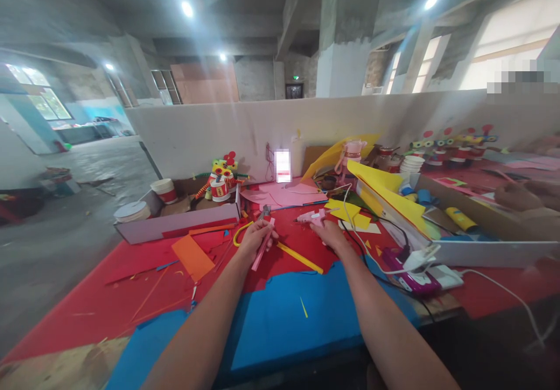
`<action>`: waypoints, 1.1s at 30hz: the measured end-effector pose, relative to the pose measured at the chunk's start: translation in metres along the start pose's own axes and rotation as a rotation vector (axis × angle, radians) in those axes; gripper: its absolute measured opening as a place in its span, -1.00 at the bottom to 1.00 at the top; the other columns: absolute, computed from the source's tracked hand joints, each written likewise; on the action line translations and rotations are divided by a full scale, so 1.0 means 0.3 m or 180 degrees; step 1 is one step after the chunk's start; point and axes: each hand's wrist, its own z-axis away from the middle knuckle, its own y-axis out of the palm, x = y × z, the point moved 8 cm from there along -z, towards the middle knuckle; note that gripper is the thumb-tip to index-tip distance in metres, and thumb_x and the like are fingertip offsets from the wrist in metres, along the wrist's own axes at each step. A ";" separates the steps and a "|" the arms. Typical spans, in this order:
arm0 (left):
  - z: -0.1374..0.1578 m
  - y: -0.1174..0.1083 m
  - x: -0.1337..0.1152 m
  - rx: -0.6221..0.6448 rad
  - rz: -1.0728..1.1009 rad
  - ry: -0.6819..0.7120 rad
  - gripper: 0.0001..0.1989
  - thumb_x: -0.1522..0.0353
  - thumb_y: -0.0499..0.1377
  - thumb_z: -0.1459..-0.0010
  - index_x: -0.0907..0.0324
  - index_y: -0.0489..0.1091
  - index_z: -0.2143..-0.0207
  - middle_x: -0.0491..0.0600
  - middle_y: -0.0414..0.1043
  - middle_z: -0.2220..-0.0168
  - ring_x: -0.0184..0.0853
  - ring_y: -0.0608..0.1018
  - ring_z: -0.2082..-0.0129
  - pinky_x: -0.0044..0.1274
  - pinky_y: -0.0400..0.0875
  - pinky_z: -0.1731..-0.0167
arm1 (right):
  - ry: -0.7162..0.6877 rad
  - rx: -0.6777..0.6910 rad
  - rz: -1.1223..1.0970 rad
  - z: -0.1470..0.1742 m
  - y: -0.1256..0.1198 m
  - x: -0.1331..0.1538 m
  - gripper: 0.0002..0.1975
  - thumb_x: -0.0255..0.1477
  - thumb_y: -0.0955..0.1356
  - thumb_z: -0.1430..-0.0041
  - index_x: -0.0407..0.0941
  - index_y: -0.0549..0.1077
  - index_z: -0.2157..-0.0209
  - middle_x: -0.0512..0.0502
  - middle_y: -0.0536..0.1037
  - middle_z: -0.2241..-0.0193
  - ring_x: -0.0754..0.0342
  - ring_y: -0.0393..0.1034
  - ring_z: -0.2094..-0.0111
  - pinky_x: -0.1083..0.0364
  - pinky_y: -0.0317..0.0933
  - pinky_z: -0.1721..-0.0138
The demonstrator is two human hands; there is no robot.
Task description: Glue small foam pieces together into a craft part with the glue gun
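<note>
My left hand (255, 237) is closed round a narrow pink paper strip (264, 245), which slants down toward me. In my right hand (331, 233) is a pink hot glue gun (315, 218), its nozzle pointing left toward the strip but apart from it. A long yellow piece (301, 258) with a curved loop at its left end passes beneath my left hand. Just beyond that hand lies a dark-tipped tool (265, 211), partly hidden. Red sheet (294, 237) covers the table under both hands, and blue sheet (301, 302) lies nearer me.
A box (181, 227) at the left holds paper cups and a cup figure (220, 183). Another box (494, 254) at the right contains coloured rolls. A purple power strip (409, 273) with cables lies right of my arm. Someone's hand (511, 197) is at the far right.
</note>
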 end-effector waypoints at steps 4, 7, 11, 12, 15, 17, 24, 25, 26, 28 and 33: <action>0.003 0.001 -0.002 0.0018 -0.0009 0.0013 -0.70 0.24 0.28 0.07 0.18 0.21 0.48 -0.09 0.49 0.60 -0.51 0.31 0.80 -0.66 0.15 0.81 | -0.0049 -0.0240 0.1139 0.010 -0.030 0.007 -0.55 -0.08 0.24 -0.20 -0.17 0.50 0.21 -0.42 0.58 0.25 -0.18 0.51 0.20 0.01 0.24 0.28; 0.004 0.002 -0.001 0.0022 -0.0001 -0.0002 -0.70 0.24 0.29 0.08 0.17 0.21 0.47 -0.09 0.49 0.60 -0.51 0.30 0.80 -0.66 0.15 0.82 | -0.0017 -0.0244 0.1278 0.031 -0.047 0.017 -0.52 -0.06 0.25 -0.20 -0.18 0.49 0.17 -0.35 0.60 0.32 -0.12 0.51 0.26 0.06 0.21 0.30; 0.004 0.000 -0.002 -0.0007 -0.0015 -0.0014 -0.70 0.25 0.28 0.07 0.17 0.20 0.47 -0.09 0.50 0.59 -0.51 0.30 0.80 -0.67 0.17 0.82 | -0.0123 -0.0689 0.1352 0.063 -0.082 0.071 -0.57 -0.08 0.27 -0.20 -0.18 0.47 0.21 -0.30 0.59 0.33 -0.08 0.49 0.29 0.09 0.16 0.35; 0.005 -0.002 -0.001 -0.0026 -0.0015 -0.0019 -0.70 0.25 0.28 0.07 0.17 0.20 0.47 -0.09 0.50 0.60 -0.51 0.30 0.80 -0.67 0.17 0.82 | -0.0244 -0.0835 0.1364 0.073 -0.083 0.097 -0.61 -0.11 0.27 -0.22 -0.16 0.47 0.24 -0.29 0.59 0.30 -0.07 0.48 0.28 0.10 0.14 0.35; 0.005 -0.004 -0.004 -0.0058 0.0005 0.0001 -0.69 0.24 0.29 0.08 0.17 0.20 0.47 -0.10 0.48 0.61 -0.51 0.30 0.81 -0.66 0.17 0.82 | -0.1173 -0.0602 0.1244 0.111 0.004 0.209 -0.75 -0.25 0.26 -0.27 -0.10 0.46 0.35 -0.16 0.58 0.31 0.01 0.45 0.25 0.13 0.10 0.33; 0.006 -0.003 -0.006 -0.0045 0.0012 0.0030 -0.68 0.23 0.29 0.09 0.17 0.20 0.48 -0.10 0.48 0.62 -0.51 0.30 0.81 -0.66 0.17 0.82 | -0.1533 -0.0028 0.1246 0.138 0.100 0.251 -0.74 -0.29 0.24 -0.29 -0.10 0.45 0.40 -0.11 0.58 0.38 0.04 0.45 0.29 0.14 0.07 0.37; 0.006 0.002 0.000 0.0034 -0.0011 0.0029 -0.70 0.24 0.29 0.06 0.18 0.21 0.47 -0.09 0.48 0.60 -0.51 0.31 0.80 -0.67 0.17 0.81 | -0.1613 0.0361 0.1832 0.179 0.202 0.255 -0.84 -0.36 0.35 -0.11 -0.09 0.42 0.25 -0.16 0.56 0.23 -0.04 0.46 0.26 0.13 0.07 0.41; 0.005 0.000 0.001 0.0036 -0.0007 0.0034 -0.70 0.24 0.28 0.06 0.18 0.21 0.47 -0.09 0.48 0.60 -0.51 0.31 0.80 -0.67 0.17 0.81 | -0.1594 0.0374 0.1843 0.176 0.195 0.252 -0.89 -0.42 0.32 -0.11 -0.09 0.42 0.28 -0.15 0.57 0.25 -0.03 0.46 0.27 0.12 0.07 0.40; 0.004 -0.001 0.001 0.0030 0.0005 0.0045 -0.71 0.24 0.28 0.06 0.18 0.22 0.47 -0.09 0.48 0.61 -0.51 0.31 0.80 -0.67 0.17 0.82 | -0.1563 0.0382 0.1811 0.171 0.184 0.250 -0.92 -0.47 0.30 -0.11 -0.10 0.42 0.33 -0.15 0.57 0.28 -0.03 0.47 0.27 0.12 0.08 0.40; 0.001 -0.006 0.002 0.0004 0.0036 0.0072 -0.71 0.24 0.28 0.07 0.18 0.22 0.47 -0.09 0.48 0.61 -0.50 0.31 0.81 -0.66 0.17 0.82 | -0.1486 0.0347 0.1576 0.155 0.152 0.255 -0.92 -0.53 0.27 -0.12 -0.11 0.38 0.42 -0.15 0.58 0.37 -0.01 0.47 0.30 0.13 0.10 0.39; 0.000 -0.014 0.000 -0.0076 0.0023 0.0059 -0.71 0.24 0.28 0.09 0.17 0.22 0.47 -0.09 0.48 0.61 -0.50 0.31 0.80 -0.67 0.18 0.82 | -0.0932 0.0580 -0.0529 0.091 0.121 0.271 -0.91 -0.50 0.22 -0.20 -0.08 0.24 0.40 -0.02 0.54 0.49 0.13 0.42 0.53 0.18 0.19 0.50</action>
